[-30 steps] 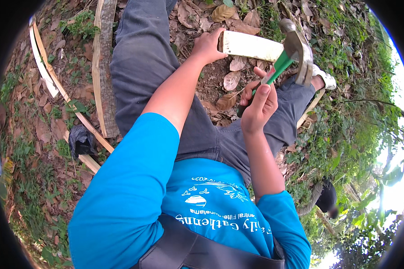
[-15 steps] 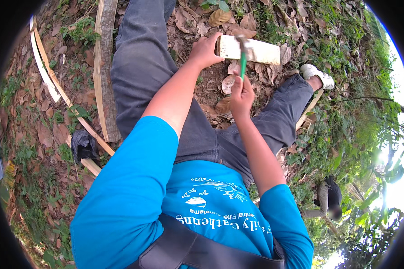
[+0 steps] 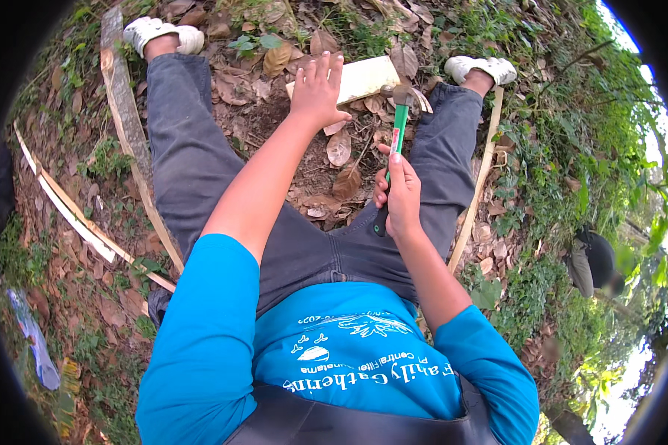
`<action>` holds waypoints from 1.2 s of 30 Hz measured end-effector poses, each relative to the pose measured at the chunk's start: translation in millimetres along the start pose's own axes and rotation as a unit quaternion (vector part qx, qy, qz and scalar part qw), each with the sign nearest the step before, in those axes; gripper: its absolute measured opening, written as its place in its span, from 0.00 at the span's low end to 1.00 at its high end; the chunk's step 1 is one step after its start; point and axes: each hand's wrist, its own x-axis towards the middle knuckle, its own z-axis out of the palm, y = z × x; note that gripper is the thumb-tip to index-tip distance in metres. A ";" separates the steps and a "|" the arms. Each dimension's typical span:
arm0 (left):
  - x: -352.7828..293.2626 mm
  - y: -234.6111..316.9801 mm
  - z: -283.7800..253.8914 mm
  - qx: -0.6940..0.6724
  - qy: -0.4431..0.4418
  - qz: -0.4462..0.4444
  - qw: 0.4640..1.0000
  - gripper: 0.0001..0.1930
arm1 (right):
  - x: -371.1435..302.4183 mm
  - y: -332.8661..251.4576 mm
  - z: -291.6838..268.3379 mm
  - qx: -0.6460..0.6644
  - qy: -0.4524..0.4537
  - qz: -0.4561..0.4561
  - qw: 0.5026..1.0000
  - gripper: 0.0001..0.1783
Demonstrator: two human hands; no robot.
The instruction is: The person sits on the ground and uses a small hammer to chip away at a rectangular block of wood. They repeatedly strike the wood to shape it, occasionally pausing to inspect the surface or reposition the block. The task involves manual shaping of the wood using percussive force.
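Head view shows my left hand [image 3: 318, 87] spread flat, pinning the pale wood block [image 3: 364, 78] on leaf litter between my feet, my right hand [image 3: 401, 194] clenched around the green-handled hammer [image 3: 398, 133], its head on the block

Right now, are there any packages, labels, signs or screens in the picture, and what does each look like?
No packages, signs or screens show.
Printed design on the blue shirt: at the person's chest, low in the view, white lettering with small white leaf-like shapes on bright blue.
Blue-and-white scrap: on the ground at far left, long and crumpled; too blurred to tell whether it is a wrapper.
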 end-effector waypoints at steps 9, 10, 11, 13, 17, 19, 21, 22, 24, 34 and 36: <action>58.2 18.0 23.6 0.132 -0.119 0.013 0.984 0.51 | -1.4 -9.2 -36.2 0.084 0.034 -0.014 0.996 0.22; 60.1 13.9 14.0 0.129 -0.142 0.033 0.981 0.50 | -2.0 -12.6 -42.1 0.091 0.036 -0.018 0.995 0.22; 59.9 10.5 -7.4 0.114 -0.167 0.078 0.976 0.48 | -3.3 -14.1 -47.6 0.106 0.040 -0.019 0.993 0.23; 62.2 -17.8 -32.7 0.099 -0.136 0.255 0.952 0.45 | -5.8 -15.5 -52.1 0.131 0.055 -0.033 0.989 0.23; 57.5 -43.3 -77.3 0.196 -0.118 0.496 0.837 0.41 | -7.0 -12.9 -55.1 0.156 0.072 -0.043 0.984 0.23; 47.8 -63.1 -79.6 0.268 -0.090 0.512 0.811 0.41 | -9.0 -10.3 -50.0 0.169 0.063 -0.042 0.983 0.23; 31.6 -80.1 -73.6 0.326 -0.034 0.428 0.842 0.40 | -9.4 -8.7 -45.2 0.178 0.048 -0.043 0.982 0.22; 18.1 -86.6 -67.1 0.313 -0.005 0.341 0.886 0.43 | -10.2 -9.0 -44.1 0.163 0.035 -0.042 0.985 0.22; -6.6 -72.0 -57.8 0.130 -0.041 0.063 0.989 0.46 | -13.0 -6.5 -44.2 0.135 0.020 -0.039 0.990 0.23; -102.5 -78.4 -12.6 -0.034 -0.243 -0.303 0.921 0.65 | -9.8 26.9 -55.2 -0.089 -0.078 0.054 0.991 0.24; -105.2 -77.4 -10.3 -0.022 -0.192 -0.282 0.940 0.59 | -3.1 41.3 -50.2 -0.130 -0.094 0.043 0.986 0.25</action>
